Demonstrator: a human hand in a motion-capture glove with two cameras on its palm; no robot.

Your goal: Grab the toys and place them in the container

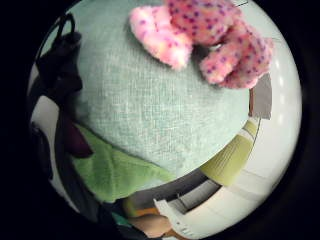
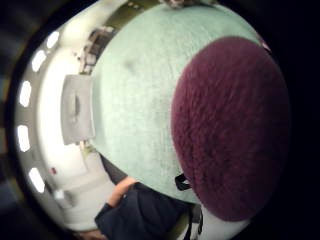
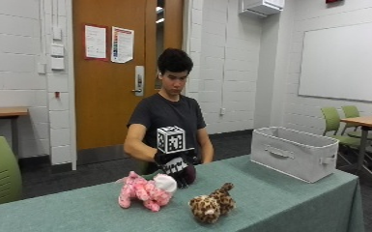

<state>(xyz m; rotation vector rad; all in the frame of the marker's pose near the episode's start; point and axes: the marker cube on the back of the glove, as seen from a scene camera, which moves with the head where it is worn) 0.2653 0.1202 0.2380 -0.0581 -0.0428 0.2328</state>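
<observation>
gloved right hand (image 3: 177, 166) with fingers curled round a fuzzy rounded maroon plush (image 2: 232, 130) just above the woven teal-clothed worktop (image 3: 282, 203), near a pink spotted plush (image 3: 144, 191) and leopard-print plush (image 3: 211, 204), boxy grey fabric container (image 3: 293, 152) well apart.

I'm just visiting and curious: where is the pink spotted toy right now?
In the outside view, the pink spotted toy lies on the green tablecloth, just below the gloved right hand, beside the leopard toy.
</observation>
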